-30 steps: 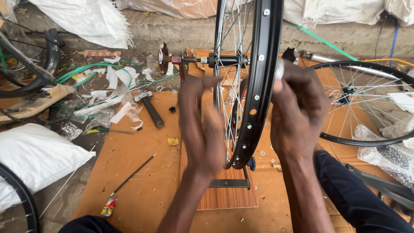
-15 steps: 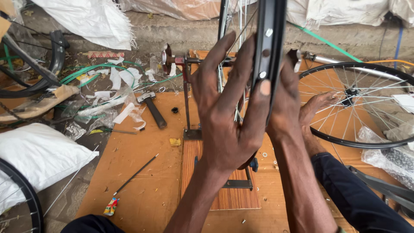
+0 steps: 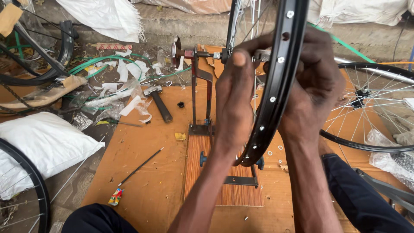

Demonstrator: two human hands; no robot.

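At the centre of the frame a glossy black wheel rim (image 3: 276, 99), drilled with silver eyelets, is gripped from either side by the left hand (image 3: 235, 101) and right hand (image 3: 312, 86). It is mounted in a metal truing stand (image 3: 202, 92); spokes are fitted, though their completeness cannot be told. A hammer (image 3: 158, 102) lies at left on brown board (image 3: 142, 181).

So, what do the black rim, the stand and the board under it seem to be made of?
The rim looks like black painted metal: glossy, with silver nipples in drilled holes. The stand seems to be steel, its reddish paint worn. The board shows striped wood grain, perhaps only veneer.
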